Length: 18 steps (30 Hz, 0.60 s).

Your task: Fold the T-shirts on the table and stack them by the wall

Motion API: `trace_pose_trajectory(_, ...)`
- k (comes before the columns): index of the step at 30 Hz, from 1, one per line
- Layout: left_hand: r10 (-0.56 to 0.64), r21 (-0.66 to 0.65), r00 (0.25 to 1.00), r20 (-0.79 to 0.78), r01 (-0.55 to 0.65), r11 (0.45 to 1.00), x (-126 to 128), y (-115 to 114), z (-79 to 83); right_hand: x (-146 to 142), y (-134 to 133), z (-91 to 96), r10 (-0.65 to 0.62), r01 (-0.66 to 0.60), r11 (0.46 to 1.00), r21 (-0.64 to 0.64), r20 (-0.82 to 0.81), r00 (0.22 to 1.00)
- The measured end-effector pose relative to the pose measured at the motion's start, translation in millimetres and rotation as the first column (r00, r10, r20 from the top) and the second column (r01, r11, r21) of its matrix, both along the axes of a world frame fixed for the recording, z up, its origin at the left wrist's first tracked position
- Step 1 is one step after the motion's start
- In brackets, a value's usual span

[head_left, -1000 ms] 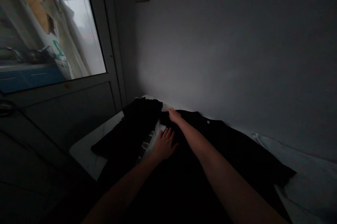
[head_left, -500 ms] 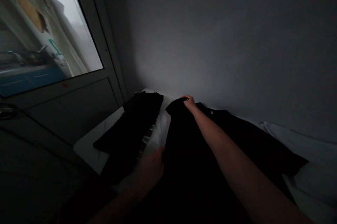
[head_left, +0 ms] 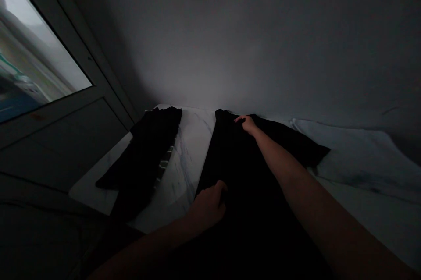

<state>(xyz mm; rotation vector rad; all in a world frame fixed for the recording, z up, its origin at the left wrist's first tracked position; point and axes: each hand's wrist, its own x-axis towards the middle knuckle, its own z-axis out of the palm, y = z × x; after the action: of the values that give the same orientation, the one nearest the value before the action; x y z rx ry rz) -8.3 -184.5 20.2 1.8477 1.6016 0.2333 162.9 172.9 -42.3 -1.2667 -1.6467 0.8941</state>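
A black T-shirt (head_left: 259,183) lies spread over the table, its left side folded inward toward the middle and one short sleeve stretching out to the right. Near the shirt's collar end, my right hand (head_left: 247,124) has its fingers bent onto the cloth, pinching it. Lower down, my left hand (head_left: 210,203) is curled closed on the shirt's folded side. The cloth between the fingers is too dark to make out in detail.
Black folded clothing (head_left: 141,153) with a patterned strip along one side lies on the left of the white marbled table (head_left: 186,153). A pale cloth (head_left: 358,153) is at the right. A wall rises behind, and a door with a glass pane (head_left: 108,109) stands to the left.
The shirt's left edge and sleeve have been brought over to the right, baring more tabletop. My left hand has moved right with the cloth. The view has turned rightward.
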Motion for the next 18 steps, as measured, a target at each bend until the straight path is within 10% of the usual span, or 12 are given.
trace_pose_trajectory(7,0.119,-0.010,0.972,0.205,-0.120,0.993,23,8,-3.7,-4,-3,1.6,-0.016,0.016,1.000,0.011,0.013,1.000)
trace_pose_trajectory(12,-0.139,-0.184,0.968,0.210,0.178,0.967,11,12,4.3,-1,-7,6.6,0.032,-0.034,0.999,0.035,0.065,0.997)
trace_pose_trajectory(15,-0.284,-0.353,0.918,0.275,0.372,0.859,-10,49,18.1,5,-10,12.6,0.064,-0.070,0.996,0.056,0.094,0.994)
trace_pose_trajectory(18,-0.277,-0.043,0.960,-0.044,0.275,0.960,-29,128,27.9,12,-9,18.3,0.056,-0.065,0.994,0.082,0.107,0.993)
